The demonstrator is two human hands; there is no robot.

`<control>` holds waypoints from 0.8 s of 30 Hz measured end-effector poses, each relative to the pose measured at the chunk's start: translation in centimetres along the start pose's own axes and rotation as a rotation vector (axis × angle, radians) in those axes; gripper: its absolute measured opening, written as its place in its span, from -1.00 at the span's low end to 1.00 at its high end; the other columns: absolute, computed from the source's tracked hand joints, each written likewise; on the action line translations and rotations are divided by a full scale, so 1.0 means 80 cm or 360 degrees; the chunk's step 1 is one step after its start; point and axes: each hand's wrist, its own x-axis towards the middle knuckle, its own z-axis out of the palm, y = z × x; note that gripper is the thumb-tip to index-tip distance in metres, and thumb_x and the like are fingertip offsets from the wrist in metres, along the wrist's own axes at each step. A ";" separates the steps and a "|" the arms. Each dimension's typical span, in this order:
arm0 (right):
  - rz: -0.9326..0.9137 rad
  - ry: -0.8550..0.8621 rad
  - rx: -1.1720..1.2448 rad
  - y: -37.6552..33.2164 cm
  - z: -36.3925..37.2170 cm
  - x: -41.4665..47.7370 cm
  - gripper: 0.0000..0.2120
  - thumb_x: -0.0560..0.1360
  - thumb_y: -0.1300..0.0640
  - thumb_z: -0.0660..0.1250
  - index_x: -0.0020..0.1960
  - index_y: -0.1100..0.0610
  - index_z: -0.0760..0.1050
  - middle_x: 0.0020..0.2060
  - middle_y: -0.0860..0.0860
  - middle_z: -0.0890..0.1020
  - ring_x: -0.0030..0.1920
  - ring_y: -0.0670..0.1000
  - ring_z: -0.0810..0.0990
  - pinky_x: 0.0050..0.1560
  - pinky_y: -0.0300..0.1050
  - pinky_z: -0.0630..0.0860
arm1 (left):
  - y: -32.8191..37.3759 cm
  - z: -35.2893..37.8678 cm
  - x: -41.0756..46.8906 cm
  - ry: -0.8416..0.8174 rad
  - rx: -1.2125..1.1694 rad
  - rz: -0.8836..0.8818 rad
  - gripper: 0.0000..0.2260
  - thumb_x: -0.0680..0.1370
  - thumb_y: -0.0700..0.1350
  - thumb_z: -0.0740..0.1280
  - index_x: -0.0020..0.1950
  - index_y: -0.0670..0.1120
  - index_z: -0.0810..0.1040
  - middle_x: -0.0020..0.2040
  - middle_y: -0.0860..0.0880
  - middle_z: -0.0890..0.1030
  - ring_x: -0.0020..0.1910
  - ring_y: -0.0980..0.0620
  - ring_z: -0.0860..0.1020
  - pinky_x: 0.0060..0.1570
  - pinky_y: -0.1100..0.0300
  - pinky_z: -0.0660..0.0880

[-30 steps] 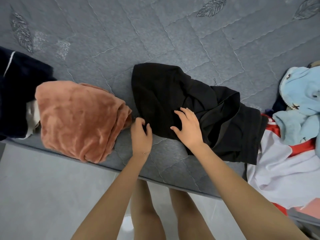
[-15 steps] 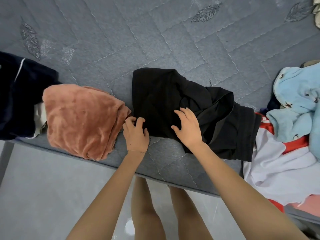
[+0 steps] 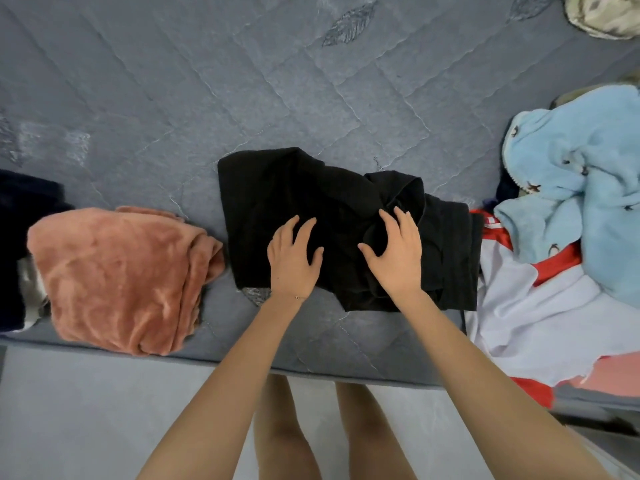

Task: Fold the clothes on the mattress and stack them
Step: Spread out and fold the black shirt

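Note:
A black garment (image 3: pixel 304 192) lies partly folded near the front edge of the grey quilted mattress (image 3: pixel 207 84). My left hand (image 3: pixel 292 258) rests flat on its left half with straight fingers. My right hand (image 3: pixel 394 254) presses on its bunched middle, fingers spread. To the left sits a folded rust-pink fleece (image 3: pixel 117 278), and beyond it a dark navy garment (image 3: pixel 20 220) at the frame's left edge. On the right is a loose heap: a light blue fleece (image 3: pixel 581 188) over a white and red garment (image 3: pixel 530 323).
A pale patterned cloth (image 3: pixel 602 19) shows at the top right corner. The mattress edge (image 3: pixel 346 374) runs just in front of my legs, with grey floor (image 3: pixel 86 410) below. The far mattress surface is bare.
My left hand moved from the mattress at the garment's left corner onto the black garment. My right hand shifted slightly right on the bunched cloth. The view moved, so everything sits lower in frame.

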 end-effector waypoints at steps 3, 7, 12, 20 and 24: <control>0.0097 0.0119 0.0252 0.010 -0.006 0.002 -0.35 0.53 -0.01 0.40 0.52 0.14 0.27 0.54 0.13 0.21 0.56 0.09 0.10 0.55 0.01 0.07 | 0.016 0.010 0.007 -0.0047 -0.0015 0.0073 -0.52 0.59 -0.05 0.30 0.51 0.01 0.29 0.48 -0.09 0.30 0.47 -0.08 0.21 0.46 -0.01 0.14; 0.0251 0.0214 0.0371 0.026 -0.012 0.012 -0.32 0.54 0.00 0.38 0.55 0.11 0.17 0.57 0.12 0.11 0.57 0.06 0.04 0.48 -0.17 -0.02 | 0.037 0.024 0.016 -0.0098 -0.0050 0.0172 -0.49 0.59 -0.05 0.30 0.52 -0.01 0.26 0.47 -0.08 0.32 0.47 -0.07 0.23 0.46 0.01 0.16; 0.0553 0.0178 0.0769 0.043 -0.020 0.021 -0.26 0.53 0.13 0.40 0.58 0.13 0.07 0.43 0.12 0.31 0.34 0.01 0.42 0.37 -0.20 0.32 | 0.062 0.040 0.030 -0.0251 -0.0325 0.0157 -0.46 0.59 -0.06 0.30 0.54 -0.01 0.19 0.41 -0.05 0.40 0.39 -0.01 0.36 0.42 -0.02 0.28; 0.0642 -0.0047 0.1053 0.033 -0.012 0.018 -0.74 0.61 0.27 0.24 0.28 0.20 0.52 -0.05 0.06 0.61 -0.16 -0.12 0.56 0.03 -0.24 0.55 | 0.085 0.051 0.045 -0.0513 -0.0673 -0.0296 -0.56 0.59 0.10 0.28 0.42 -0.02 0.33 0.17 0.03 0.57 -0.03 0.15 0.55 0.13 0.13 0.47; 0.0493 -0.0126 0.1098 0.017 -0.007 0.014 -0.73 0.60 0.37 0.18 0.21 0.19 0.55 -0.08 0.02 0.63 -0.06 -0.10 0.60 0.06 -0.37 0.50 | 0.081 0.054 0.053 -0.0660 -0.0866 -0.0494 -0.56 0.60 0.15 0.23 0.40 -0.06 0.39 0.13 -0.01 0.55 0.14 0.05 0.53 -0.04 0.34 0.39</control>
